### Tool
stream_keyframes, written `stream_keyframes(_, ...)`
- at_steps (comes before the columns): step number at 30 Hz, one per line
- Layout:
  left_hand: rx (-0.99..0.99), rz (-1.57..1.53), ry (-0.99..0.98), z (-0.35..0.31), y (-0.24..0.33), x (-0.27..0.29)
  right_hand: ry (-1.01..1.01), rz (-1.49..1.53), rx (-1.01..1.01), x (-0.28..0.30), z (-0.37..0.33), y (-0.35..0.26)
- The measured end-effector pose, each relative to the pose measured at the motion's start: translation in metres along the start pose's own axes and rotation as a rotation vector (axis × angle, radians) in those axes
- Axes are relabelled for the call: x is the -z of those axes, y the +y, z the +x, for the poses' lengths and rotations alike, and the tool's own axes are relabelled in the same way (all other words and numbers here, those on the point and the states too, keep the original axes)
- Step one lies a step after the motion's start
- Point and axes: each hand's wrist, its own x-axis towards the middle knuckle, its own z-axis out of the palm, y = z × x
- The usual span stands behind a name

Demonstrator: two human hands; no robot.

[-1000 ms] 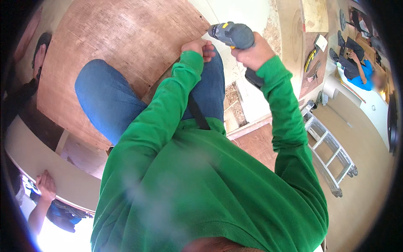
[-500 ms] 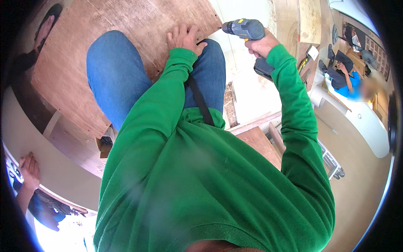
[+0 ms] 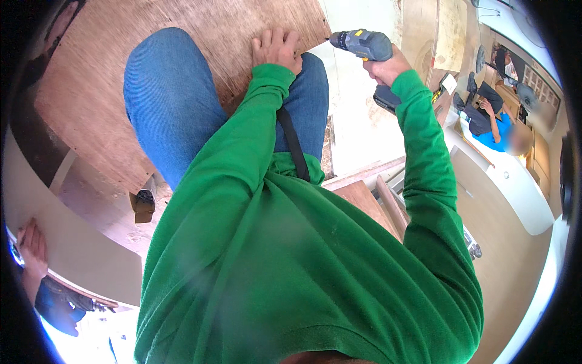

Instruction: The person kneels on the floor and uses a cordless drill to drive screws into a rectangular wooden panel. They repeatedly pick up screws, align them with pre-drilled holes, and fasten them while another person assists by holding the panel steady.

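Note:
A grey and black cordless drill [image 3: 367,45] is gripped in my right hand [image 3: 391,65], its battery base below my fingers. The drill points left, and its tip is close to the right edge of a reddish-brown plywood sheet [image 3: 242,15]; whether it touches the wood I cannot tell. My left hand [image 3: 277,48] rests on the sheet beside my knee, fingers laid out over the surface. Both my knees, in blue jeans, are on or over the plywood.
A small open cardboard box [image 3: 143,206] with dark contents stands by the sheet's near left corner. Another person's hand [image 3: 33,247] rests on a pale curved panel [image 3: 79,242] at the left. A person in a blue shirt [image 3: 500,130] sits at the far right.
My view has shifted slightly. The drill stays in my right hand near the plywood's right edge, and my left hand remains on the sheet. The person at the far right has moved their arms.

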Motion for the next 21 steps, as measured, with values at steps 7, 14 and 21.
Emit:
stream_keyframes(7, 0.016, 0.017, -0.02, 0.002, -0.002, -0.002, 0.027, -0.013, -0.027, -0.005, 0.006, 0.001)
stream_keyframes(14, 0.002, 0.007, 0.006, 0.0, -0.003, -0.001, -0.014, -0.082, 0.014, 0.002, 0.016, -0.007)
stream_keyframes(21, 0.005, 0.017, 0.005, 0.001, 0.0, 0.001, 0.053, -0.263, 0.042, 0.008, 0.028, -0.011)
